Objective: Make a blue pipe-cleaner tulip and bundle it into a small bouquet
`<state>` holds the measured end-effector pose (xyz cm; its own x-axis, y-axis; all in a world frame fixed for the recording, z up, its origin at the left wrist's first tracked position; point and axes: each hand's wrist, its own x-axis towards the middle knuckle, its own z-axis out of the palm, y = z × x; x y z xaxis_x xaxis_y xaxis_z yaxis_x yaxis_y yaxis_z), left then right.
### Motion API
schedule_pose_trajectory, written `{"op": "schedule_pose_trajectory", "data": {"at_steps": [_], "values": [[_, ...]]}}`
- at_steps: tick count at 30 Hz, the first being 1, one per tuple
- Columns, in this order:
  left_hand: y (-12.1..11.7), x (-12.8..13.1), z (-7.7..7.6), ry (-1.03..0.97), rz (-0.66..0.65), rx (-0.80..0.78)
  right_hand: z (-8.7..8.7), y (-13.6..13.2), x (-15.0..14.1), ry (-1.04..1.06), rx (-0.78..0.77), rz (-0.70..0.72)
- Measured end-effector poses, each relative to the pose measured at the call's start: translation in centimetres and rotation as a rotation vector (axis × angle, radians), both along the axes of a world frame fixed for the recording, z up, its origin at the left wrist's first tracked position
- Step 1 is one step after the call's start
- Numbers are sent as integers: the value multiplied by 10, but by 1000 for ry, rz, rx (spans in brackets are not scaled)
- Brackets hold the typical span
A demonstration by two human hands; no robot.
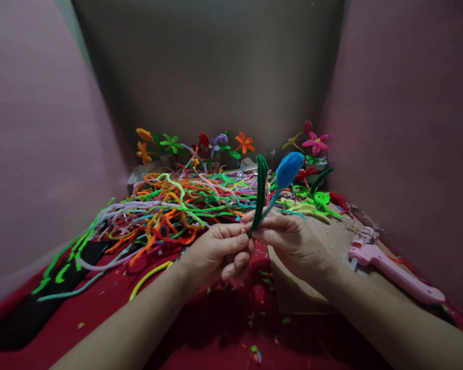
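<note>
This side of the pile [170, 200], my left hand [226, 250] and right hand [293, 237] pinch the blue flower [290, 169] and green leaf [261, 187] together — grip closed at their low ends. Likely light, soft, bendy — best held by the stem [272, 201].

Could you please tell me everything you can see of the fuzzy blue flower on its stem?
The fuzzy blue flower looks made of pipe cleaner: a closed, oval bud atop a thin blue stem. It tilts to the picture's right; low down, the stem meets a looped, dark green fuzzy leaf, both pinched by the left hand and right hand.
</note>
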<state>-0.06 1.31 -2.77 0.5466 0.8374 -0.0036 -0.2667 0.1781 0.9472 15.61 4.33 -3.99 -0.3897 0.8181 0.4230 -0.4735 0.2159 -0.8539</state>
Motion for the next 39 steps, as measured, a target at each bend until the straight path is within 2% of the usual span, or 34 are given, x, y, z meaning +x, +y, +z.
{"op": "schedule_pose_trajectory", "data": {"at_steps": [2,5,6,8,10,12,15,17,20,22,25,27,30,32,34,39], "values": [[-2,3,2,253,216,219,-1,1,0,-78,-13,-74],[-5,7,-2,613,563,663,-2,2,0,-187,9,-150],[-6,8,-4,678,619,769,-2,1,0,-211,34,-169],[-6,9,-7,723,643,840,-4,2,-1,-242,82,-181],[-6,8,-6,678,603,747,-5,3,-1,-230,84,-161],[-5,8,-1,564,525,564,-5,4,-1,-191,58,-128],[-3,7,3,321,379,278,-2,6,1,-128,9,-85],[-3,8,0,133,289,129,1,5,2,-83,-43,-54],[-3,10,-8,-108,133,-30,3,2,2,-38,-108,51],[-3,11,-11,-188,38,-86,3,0,1,-29,-137,115],[-2,12,-9,-103,54,-25,-1,0,0,2,-157,105],[-3,13,-7,112,200,138,-4,1,-1,10,-140,50],[-6,15,-6,464,515,493,-6,2,-2,-15,-109,-41],[-8,17,-7,578,629,633,-6,1,-3,-33,-104,-70],[-10,18,-7,574,630,603,-4,0,-3,-48,-110,-77],[-8,16,-3,265,463,247,-3,0,-3,-80,-62,-11]]}}
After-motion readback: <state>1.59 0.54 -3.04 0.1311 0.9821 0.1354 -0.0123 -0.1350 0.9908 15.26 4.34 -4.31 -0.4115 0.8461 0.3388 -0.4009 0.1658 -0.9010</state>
